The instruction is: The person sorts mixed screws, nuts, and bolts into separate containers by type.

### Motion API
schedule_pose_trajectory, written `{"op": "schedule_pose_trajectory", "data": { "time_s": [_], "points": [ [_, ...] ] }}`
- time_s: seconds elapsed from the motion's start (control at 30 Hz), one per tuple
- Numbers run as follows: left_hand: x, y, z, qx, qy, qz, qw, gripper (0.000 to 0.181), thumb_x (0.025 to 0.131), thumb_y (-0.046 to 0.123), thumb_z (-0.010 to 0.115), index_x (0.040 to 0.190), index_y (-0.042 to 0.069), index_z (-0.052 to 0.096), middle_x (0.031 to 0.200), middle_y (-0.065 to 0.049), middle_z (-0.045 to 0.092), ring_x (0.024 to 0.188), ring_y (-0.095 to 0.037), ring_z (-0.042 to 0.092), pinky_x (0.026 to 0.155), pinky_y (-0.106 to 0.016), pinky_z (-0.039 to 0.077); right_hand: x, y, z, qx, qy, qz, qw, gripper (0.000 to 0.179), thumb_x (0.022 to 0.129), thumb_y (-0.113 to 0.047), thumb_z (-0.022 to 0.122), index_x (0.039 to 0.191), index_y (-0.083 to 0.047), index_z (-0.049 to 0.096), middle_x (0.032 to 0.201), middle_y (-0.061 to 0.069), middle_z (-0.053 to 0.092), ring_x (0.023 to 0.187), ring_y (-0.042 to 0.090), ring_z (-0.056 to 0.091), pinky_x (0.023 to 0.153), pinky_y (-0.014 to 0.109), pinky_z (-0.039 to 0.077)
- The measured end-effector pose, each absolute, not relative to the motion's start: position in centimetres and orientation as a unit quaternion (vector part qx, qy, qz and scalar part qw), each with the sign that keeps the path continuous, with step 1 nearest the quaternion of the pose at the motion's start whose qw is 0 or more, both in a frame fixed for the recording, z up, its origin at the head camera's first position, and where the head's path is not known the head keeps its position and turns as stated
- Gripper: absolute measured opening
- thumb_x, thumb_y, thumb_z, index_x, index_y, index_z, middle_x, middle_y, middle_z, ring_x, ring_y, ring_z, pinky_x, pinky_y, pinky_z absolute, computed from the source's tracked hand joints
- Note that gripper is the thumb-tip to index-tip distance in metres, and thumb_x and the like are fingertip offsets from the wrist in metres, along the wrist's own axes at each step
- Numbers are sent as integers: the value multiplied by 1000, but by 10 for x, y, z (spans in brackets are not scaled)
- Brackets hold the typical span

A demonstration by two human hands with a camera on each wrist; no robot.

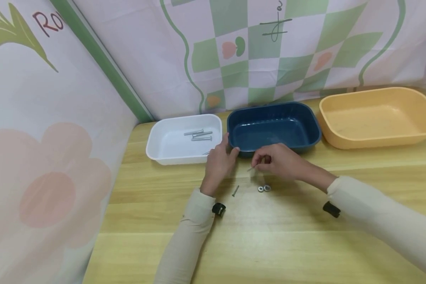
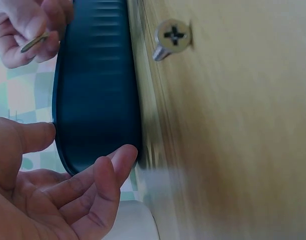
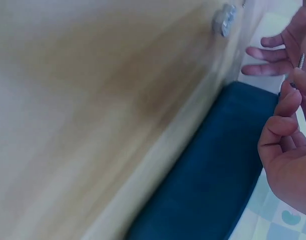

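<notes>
My right hand [image 1: 278, 161] pinches a small screw [image 1: 250, 169] between thumb and fingertips, just in front of the blue tray [image 1: 239, 151]. The screw's threaded end sticks out of the fingers in the right wrist view. At the blue tray's left front corner is my left hand [image 1: 218, 163], fingers extended and loosely bent. Its thumb touches the tray's rim in the left wrist view. Another screw [image 1: 236, 191], with a cross-slotted head, lies on the table between the forearms. Two nuts [image 1: 264, 188] lie side by side below my right hand.
To the left stands a white tray [image 1: 159, 148] with several screws [image 1: 201, 138] inside. A larger yellow tray [image 1: 380, 141] stands at the right. All three trays line the back of the wooden table [image 1: 269, 244], against a patterned cloth [image 1: 262, 75].
</notes>
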State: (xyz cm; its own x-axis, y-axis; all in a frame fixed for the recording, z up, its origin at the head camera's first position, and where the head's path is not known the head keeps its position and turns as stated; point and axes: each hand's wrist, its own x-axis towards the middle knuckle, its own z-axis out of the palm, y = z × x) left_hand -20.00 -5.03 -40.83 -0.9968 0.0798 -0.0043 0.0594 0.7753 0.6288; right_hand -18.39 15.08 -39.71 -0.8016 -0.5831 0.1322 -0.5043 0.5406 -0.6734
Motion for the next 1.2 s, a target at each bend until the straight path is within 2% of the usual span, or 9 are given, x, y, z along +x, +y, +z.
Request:
{"op": "schedule_pose_trajectory", "data": {
  "time_s": [0.2,0.43,0.63,0.93,1.2],
  "points": [
    [-200,-50,-408,34,941,335,16,59,100,29,61,153,11,42,139,-13,58,120,-33,59,99,-46,47,-188,155,-389,-296,884,-361,32,15,87,-1,76,88,-16,74,82,-5,69,69,14,54,63,30,47],
    [-202,-50,-409,31,941,336,19,59,101,30,61,153,11,42,139,-13,57,120,-31,59,100,-46,46,-194,157,-382,-284,893,-349,8,11,87,-3,77,87,-14,75,82,-6,69,65,15,51,60,31,44],
    [-200,-50,-408,33,940,339,19,59,101,29,61,153,11,42,134,-15,61,107,-27,63,97,-45,48,-199,159,-380,-267,906,-329,-20,6,89,-5,76,90,-10,75,83,-2,69,69,16,55,62,33,47],
    [-202,-50,-410,31,940,339,26,60,101,31,61,154,12,40,134,-15,61,104,-27,62,99,-45,47,-206,165,-389,-246,917,-300,-88,3,88,-7,76,88,-7,74,83,1,69,69,17,57,63,36,47],
    [-201,-50,-410,25,941,336,25,60,101,32,61,155,14,40,139,-14,57,120,-32,59,98,-47,47,-210,167,-390,-233,920,-303,-86,3,88,-8,76,88,-7,73,81,1,68,67,17,53,61,36,44]
  ]
}}
